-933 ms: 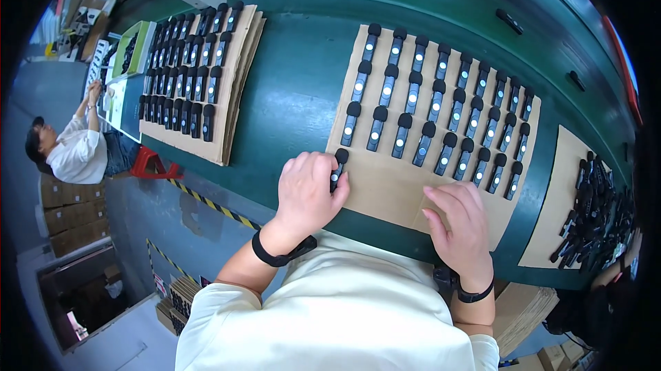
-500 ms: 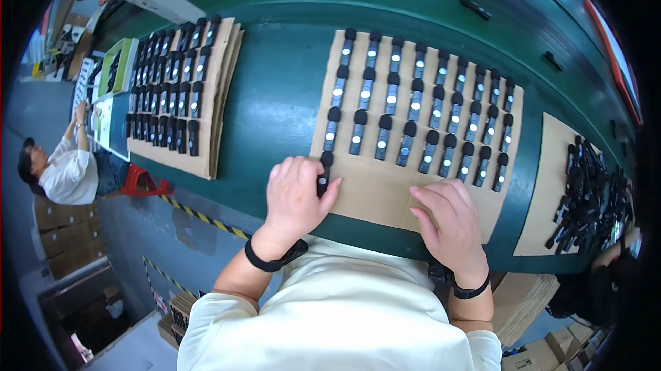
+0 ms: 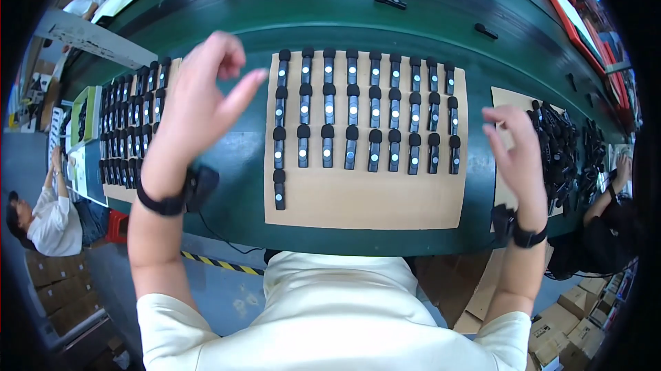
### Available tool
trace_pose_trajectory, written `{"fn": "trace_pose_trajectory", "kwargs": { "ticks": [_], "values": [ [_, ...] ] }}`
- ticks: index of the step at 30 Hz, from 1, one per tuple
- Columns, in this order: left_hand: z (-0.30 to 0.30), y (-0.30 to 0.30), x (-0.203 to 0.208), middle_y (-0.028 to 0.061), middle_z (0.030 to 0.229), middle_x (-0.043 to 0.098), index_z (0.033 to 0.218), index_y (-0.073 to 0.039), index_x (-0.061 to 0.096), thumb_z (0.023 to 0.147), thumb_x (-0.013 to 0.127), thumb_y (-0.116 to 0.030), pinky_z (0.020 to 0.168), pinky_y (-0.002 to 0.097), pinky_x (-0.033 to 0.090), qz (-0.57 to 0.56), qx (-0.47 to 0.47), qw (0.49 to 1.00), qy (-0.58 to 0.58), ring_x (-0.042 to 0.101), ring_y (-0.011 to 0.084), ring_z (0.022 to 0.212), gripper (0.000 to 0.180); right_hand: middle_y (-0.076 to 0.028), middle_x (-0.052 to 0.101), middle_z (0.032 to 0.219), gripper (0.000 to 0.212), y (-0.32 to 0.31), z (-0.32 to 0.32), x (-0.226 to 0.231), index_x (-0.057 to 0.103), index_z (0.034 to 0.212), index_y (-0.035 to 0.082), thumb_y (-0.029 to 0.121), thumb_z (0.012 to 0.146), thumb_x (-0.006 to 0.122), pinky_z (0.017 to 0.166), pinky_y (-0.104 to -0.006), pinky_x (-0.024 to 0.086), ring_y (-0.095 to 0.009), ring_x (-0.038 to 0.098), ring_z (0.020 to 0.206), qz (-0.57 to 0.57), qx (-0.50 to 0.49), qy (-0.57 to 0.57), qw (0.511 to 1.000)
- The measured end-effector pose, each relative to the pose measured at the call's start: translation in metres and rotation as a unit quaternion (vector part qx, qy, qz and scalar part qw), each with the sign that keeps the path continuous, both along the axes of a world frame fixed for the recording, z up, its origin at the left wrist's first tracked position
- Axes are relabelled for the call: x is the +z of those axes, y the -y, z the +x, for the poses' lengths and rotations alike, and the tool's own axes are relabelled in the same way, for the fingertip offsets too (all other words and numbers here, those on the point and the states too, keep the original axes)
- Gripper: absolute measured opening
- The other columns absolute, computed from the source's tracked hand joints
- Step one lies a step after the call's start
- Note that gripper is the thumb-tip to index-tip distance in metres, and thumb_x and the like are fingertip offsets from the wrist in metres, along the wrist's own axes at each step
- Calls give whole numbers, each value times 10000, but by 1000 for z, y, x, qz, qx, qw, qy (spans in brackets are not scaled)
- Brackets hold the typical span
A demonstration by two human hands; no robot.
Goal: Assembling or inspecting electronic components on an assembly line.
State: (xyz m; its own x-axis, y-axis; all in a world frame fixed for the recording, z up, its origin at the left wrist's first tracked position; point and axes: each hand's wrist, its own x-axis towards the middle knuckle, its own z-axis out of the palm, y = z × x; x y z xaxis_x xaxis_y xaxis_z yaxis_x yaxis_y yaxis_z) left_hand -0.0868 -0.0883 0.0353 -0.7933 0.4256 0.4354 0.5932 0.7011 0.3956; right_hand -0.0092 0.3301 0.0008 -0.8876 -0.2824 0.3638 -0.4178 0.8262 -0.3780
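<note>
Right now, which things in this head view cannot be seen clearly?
- Head view: the left hand covers part of the left cardboard sheet.
- The right hand hides part of the heap of black devices.
- The small lights on the devices on the middle cardboard sheet are too small to read.
- The picture's dark rim cuts off the right co-worker.

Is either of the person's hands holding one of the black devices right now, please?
No, the left hand and the right hand are both raised with spread, empty fingers, while the devices lie in rows on the cardboard sheet.
</note>
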Motion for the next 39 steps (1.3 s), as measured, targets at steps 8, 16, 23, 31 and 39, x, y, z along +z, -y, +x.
{"fn": "trace_pose_trajectory", "kwargs": {
  "ticks": [8,16,23,31,39],
  "values": [
    [-174,-26,-38,135,876,656,958,-56,578,847,695,-246,727,422,520,-162,-73,982,-66,644,343,849,250,-137,604,1031,213,-71,-129,-19,601,1084,-3,2,871,604,832,-331,479,-280,596,925,60,-87,35,994],
    [-245,-78,-87,110,984,666,1065,-87,622,868,680,-274,798,424,520,-145,-138,980,5,644,308,931,278,-162,587,1091,302,-91,-209,-60,577,1125,-3,-48,827,584,923,-365,471,-315,593,1012,122,-82,-4,989],
    [-266,-106,-109,104,1030,657,1096,-97,638,877,679,-302,842,396,512,-142,-180,973,39,632,289,957,303,-162,591,1091,338,-98,-240,-80,562,1143,-9,-72,811,580,934,-357,474,-311,596,1018,118,-87,55,988],
    [-252,-83,-93,84,982,637,1037,-44,631,854,718,-140,848,321,499,-17,-160,973,167,625,198,911,224,-88,569,1047,348,-88,-205,-52,511,1163,12,-75,828,546,873,-290,493,-191,595,963,-237,-101,160,953],
    [-76,-57,-23,85,973,647,986,-26,626,781,764,-56,868,311,506,113,-197,970,88,633,196,941,249,-43,525,949,335,23,-35,13,470,1110,53,74,818,633,624,-229,426,-111,501,750,-650,-2,324,687]
  ]
}}
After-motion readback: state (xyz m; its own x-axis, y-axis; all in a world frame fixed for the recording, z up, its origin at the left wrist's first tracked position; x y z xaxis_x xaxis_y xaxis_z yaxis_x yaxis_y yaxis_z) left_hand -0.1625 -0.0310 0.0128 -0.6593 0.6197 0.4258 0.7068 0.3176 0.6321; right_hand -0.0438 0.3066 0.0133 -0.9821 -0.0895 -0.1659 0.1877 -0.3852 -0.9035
